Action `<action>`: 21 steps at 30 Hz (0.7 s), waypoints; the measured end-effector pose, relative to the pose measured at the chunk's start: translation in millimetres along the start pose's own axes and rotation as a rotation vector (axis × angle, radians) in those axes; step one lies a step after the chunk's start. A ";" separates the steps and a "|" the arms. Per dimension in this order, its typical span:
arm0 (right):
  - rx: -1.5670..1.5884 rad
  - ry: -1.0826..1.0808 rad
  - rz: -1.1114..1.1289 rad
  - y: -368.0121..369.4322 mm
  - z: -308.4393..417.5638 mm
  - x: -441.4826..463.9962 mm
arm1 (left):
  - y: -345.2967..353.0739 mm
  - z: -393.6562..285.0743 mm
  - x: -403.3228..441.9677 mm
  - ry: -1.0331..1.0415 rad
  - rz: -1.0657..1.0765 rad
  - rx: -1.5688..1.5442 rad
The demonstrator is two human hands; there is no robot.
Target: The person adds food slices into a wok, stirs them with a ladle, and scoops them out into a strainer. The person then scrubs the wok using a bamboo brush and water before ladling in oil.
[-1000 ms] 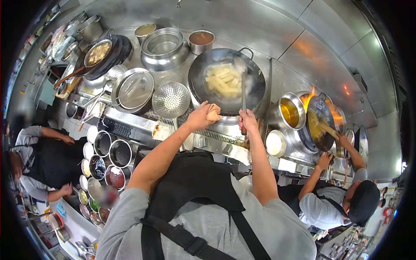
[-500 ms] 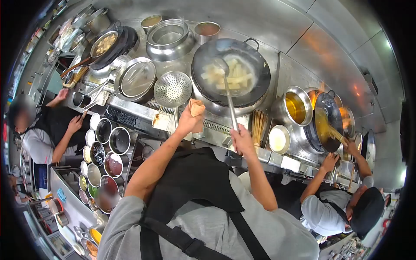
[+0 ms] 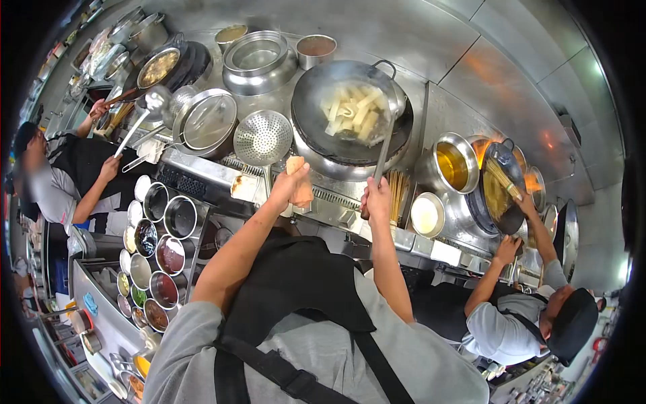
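Note:
My right hand (image 3: 377,200) grips the handle of a long metal ladle (image 3: 385,149), whose bowl rests at the right inner wall of a black wok (image 3: 306,111). Pale, thick strips of food (image 3: 353,108) lie in the wok, with steam above them. In my left hand (image 3: 288,187) is a folded orange-brown cloth (image 3: 301,194), held in front of the wok's lower left rim and apart from it. Close by on the left sits a perforated strainer (image 3: 262,138); its handle runs down behind my left hand.
Left of the strainer stands a pot with a mesh sieve (image 3: 207,124). Bowls of sauces and seasonings (image 3: 169,256) fill the left counter. A pot of yellow oil (image 3: 457,165) and a white-filled bowl (image 3: 427,214) are at right. A co-worker brushes another wok (image 3: 486,198); another holds a ladle at left.
My ladle has swung from the wok's middle to its right side, and the food strips have gathered together. The left co-worker has lifted a ladle; the right one's brush has moved.

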State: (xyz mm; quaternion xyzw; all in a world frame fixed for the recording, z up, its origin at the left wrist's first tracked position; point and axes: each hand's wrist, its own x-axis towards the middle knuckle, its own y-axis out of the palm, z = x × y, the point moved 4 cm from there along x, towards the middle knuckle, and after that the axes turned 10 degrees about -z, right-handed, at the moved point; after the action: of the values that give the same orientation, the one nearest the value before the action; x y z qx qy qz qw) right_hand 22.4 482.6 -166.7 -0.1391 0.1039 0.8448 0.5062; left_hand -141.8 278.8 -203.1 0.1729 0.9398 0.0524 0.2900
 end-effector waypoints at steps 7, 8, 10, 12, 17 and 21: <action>-0.203 -0.059 0.056 3.0 13.3 28.0 | 9.2 -17.1 -1.6 -0.298 0.371 -0.208; -0.302 -0.157 0.009 9.1 16.6 35.5 | 7.9 -20.6 -1.4 -0.297 0.376 -0.206; -0.412 -0.212 -0.040 21.3 14.6 51.5 | 6.9 -25.1 -2.1 -0.303 0.418 -0.179; -0.534 -0.256 -0.030 29.1 7.4 58.6 | 4.8 -31.8 -3.1 -0.310 0.506 -0.169; -0.647 -0.172 0.072 39.1 -19.5 25.2 | -4.4 -42.1 9.6 -0.254 0.517 0.023; -0.759 -0.909 -0.141 86.1 16.3 -33.2 | 2.5 -53.8 1.0 0.037 0.462 0.049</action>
State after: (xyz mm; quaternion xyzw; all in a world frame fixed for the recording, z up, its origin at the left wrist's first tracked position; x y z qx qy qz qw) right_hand -40.9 420.2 -137.1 0.0589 -0.4419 0.7621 0.4695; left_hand -172.2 281.5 -158.7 0.3894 0.8814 0.0979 0.2488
